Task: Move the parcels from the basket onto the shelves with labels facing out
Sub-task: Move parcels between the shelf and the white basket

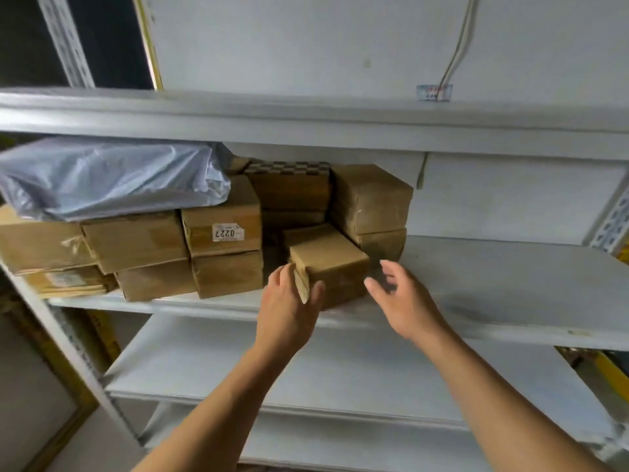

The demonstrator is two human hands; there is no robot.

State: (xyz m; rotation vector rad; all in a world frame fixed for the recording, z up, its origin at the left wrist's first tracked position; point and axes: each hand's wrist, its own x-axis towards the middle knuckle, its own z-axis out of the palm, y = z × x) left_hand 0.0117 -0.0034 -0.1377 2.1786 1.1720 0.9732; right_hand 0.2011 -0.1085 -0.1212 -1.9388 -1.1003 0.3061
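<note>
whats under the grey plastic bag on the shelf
The grey plastic bag lies on top of brown cardboard boxes, which themselves sit on more boxes. Whatever is behind the bag, and how far back the boxes run, is covered.

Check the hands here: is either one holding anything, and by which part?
The left hand grips the small brown parcel at its near-left corner, on the shelf. The right hand is open beside it, holding nothing.
</note>
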